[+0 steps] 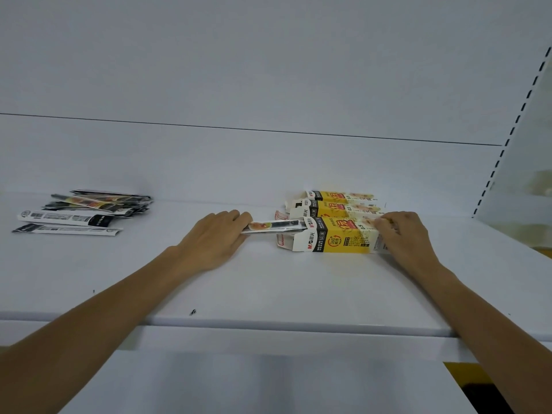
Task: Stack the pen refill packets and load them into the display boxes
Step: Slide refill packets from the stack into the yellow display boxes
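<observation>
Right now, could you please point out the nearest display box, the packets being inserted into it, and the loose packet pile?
nearest display box [340,239]: head view, on its yellow side panel.
packets being inserted [274,226]: head view, on the exposed middle stretch.
loose packet pile [65,218]: head view, on a white packet near the front.

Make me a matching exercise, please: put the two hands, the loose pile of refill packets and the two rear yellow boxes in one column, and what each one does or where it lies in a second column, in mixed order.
Column one
1. left hand
2. right hand
3. loose pile of black and white plastic refill packets
4. two rear yellow cardboard display boxes

Column two
A. lies far left on the white shelf, untouched
B. grips the right end of the nearest yellow cardboard display box
C. lie behind the nearest box
D. holds a bundle of refill packets at the nearest box's open left end

Pairs: 1-D, 2-B, 3-A, 4-C
</observation>
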The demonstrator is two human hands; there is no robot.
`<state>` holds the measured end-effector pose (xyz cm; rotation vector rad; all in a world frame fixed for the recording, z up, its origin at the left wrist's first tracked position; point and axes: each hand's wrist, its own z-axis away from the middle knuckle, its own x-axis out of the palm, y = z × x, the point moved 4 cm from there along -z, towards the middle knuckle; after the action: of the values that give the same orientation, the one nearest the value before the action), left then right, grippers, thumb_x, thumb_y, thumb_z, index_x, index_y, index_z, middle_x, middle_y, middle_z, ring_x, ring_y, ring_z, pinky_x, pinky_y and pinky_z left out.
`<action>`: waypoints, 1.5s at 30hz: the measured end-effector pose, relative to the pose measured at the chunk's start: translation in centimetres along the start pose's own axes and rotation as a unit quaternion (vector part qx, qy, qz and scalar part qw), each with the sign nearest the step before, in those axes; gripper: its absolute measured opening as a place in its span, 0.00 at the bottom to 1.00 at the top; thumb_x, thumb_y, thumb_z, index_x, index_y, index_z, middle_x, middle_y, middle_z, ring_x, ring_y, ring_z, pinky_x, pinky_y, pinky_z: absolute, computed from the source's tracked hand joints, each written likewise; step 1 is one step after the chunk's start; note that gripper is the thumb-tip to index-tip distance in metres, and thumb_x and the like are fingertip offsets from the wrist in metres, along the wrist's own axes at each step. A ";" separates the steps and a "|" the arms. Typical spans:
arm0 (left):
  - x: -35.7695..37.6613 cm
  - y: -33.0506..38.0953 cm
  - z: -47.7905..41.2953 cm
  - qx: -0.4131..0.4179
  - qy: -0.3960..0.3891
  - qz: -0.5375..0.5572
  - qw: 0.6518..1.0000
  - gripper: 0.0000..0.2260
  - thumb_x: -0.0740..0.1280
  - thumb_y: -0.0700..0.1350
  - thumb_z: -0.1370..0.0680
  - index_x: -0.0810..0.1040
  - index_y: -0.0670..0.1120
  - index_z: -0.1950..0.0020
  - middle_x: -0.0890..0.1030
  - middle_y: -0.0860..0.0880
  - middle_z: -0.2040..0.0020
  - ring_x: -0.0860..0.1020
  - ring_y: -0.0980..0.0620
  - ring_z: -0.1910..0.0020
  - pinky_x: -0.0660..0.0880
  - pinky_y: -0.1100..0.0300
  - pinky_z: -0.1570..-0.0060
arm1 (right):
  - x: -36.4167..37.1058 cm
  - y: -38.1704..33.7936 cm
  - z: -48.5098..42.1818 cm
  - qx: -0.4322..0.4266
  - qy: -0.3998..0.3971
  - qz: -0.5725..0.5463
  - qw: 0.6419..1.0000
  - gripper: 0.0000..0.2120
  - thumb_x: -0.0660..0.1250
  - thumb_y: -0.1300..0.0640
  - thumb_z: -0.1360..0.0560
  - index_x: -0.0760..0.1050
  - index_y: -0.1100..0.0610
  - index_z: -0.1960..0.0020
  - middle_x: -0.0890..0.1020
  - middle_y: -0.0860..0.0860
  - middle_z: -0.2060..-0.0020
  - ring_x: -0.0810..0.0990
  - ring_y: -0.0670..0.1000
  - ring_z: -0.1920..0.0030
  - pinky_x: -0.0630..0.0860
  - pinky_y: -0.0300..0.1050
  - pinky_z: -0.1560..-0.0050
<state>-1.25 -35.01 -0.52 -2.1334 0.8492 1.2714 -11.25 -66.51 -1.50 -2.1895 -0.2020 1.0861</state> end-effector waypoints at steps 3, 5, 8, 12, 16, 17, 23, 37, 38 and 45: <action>0.4 -0.5 0.1 -0.011 -0.008 0.023 1.000 0.09 0.54 0.46 0.19 0.68 0.45 0.43 0.73 0.48 0.52 0.72 0.46 0.55 0.64 0.56 0.58 | -0.1 0.0 0.0 -0.004 0.003 -0.008 1.000 0.16 0.59 0.49 0.23 0.77 0.58 0.44 0.71 0.54 0.42 0.70 0.48 0.48 0.66 0.42 0.50; 0.6 -0.7 0.2 -0.018 -0.014 0.030 0.999 0.08 0.54 0.45 0.19 0.68 0.45 0.43 0.73 0.48 0.53 0.71 0.46 0.56 0.63 0.57 0.59 | 0.0 0.1 -0.1 -0.011 0.005 -0.011 1.000 0.16 0.59 0.49 0.24 0.78 0.57 0.45 0.72 0.54 0.42 0.71 0.48 0.48 0.68 0.43 0.51; 0.6 -0.6 0.2 -0.024 -0.030 0.030 0.999 0.08 0.54 0.45 0.19 0.68 0.45 0.43 0.73 0.48 0.53 0.69 0.47 0.57 0.62 0.57 0.59 | 0.0 0.2 -0.2 -0.009 0.006 -0.013 1.000 0.16 0.59 0.49 0.23 0.77 0.58 0.44 0.72 0.54 0.42 0.71 0.48 0.49 0.68 0.43 0.50; 0.5 -0.2 0.0 -0.012 -0.043 0.015 0.999 0.08 0.53 0.46 0.19 0.67 0.46 0.43 0.71 0.49 0.55 0.68 0.48 0.58 0.62 0.57 0.59 | 0.1 0.3 -0.3 -0.014 0.011 -0.014 1.000 0.15 0.60 0.51 0.23 0.77 0.58 0.44 0.71 0.55 0.42 0.68 0.46 0.49 0.66 0.41 0.50; 0.7 1.0 -1.0 -0.001 -0.061 -0.038 0.997 0.09 0.52 0.47 0.19 0.66 0.46 0.42 0.73 0.48 0.52 0.69 0.48 0.57 0.65 0.57 0.58 | 0.2 0.2 -0.3 -0.014 0.005 -0.018 1.000 0.14 0.59 0.51 0.23 0.77 0.58 0.44 0.72 0.55 0.41 0.67 0.45 0.49 0.65 0.40 0.52; 0.8 1.2 -1.3 -0.002 -0.065 -0.055 0.996 0.09 0.52 0.46 0.19 0.65 0.46 0.41 0.73 0.48 0.51 0.69 0.48 0.57 0.64 0.57 0.58 | 0.1 0.1 -0.3 -0.016 0.005 -0.017 1.000 0.15 0.59 0.51 0.23 0.77 0.58 0.44 0.72 0.56 0.41 0.67 0.46 0.49 0.65 0.40 0.52; 0.7 1.0 -1.3 -0.014 -0.081 -0.127 0.989 0.12 0.52 0.41 0.20 0.64 0.46 0.38 0.72 0.47 0.48 0.69 0.47 0.55 0.61 0.58 0.57 | 0.1 0.2 -0.3 -0.015 0.011 -0.024 1.000 0.14 0.60 0.52 0.23 0.77 0.59 0.44 0.72 0.55 0.42 0.66 0.45 0.48 0.64 0.40 0.52; 1.3 7.3 -4.8 -0.023 -0.106 0.208 0.972 0.13 0.65 0.45 0.26 0.68 0.45 0.44 0.76 0.47 0.46 0.73 0.49 0.50 0.69 0.59 0.56 | 0.6 0.7 -0.4 -0.025 0.003 -0.017 1.000 0.12 0.58 0.51 0.23 0.77 0.56 0.47 0.74 0.54 0.41 0.65 0.46 0.48 0.62 0.39 0.52; 1.3 7.4 -4.9 -0.027 -0.109 0.227 0.968 0.13 0.66 0.45 0.28 0.68 0.46 0.46 0.75 0.47 0.45 0.73 0.50 0.49 0.70 0.59 0.55 | 0.7 0.9 -0.6 -0.020 -0.002 -0.016 1.000 0.12 0.58 0.50 0.23 0.76 0.55 0.47 0.74 0.53 0.41 0.65 0.45 0.49 0.62 0.37 0.55; -0.6 3.6 -2.0 -0.162 -0.013 0.134 0.978 0.22 0.64 0.49 0.25 0.66 0.47 0.33 0.70 0.47 0.36 0.68 0.47 0.37 0.64 0.54 0.41 | 0.8 0.9 -0.7 -0.014 0.019 0.001 1.000 0.16 0.59 0.47 0.23 0.74 0.58 0.44 0.73 0.55 0.43 0.67 0.47 0.50 0.64 0.42 0.54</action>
<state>-2.95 -38.70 0.48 -2.3005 1.0028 1.6697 -10.34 -67.22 -2.22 -2.2343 -0.2001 1.0485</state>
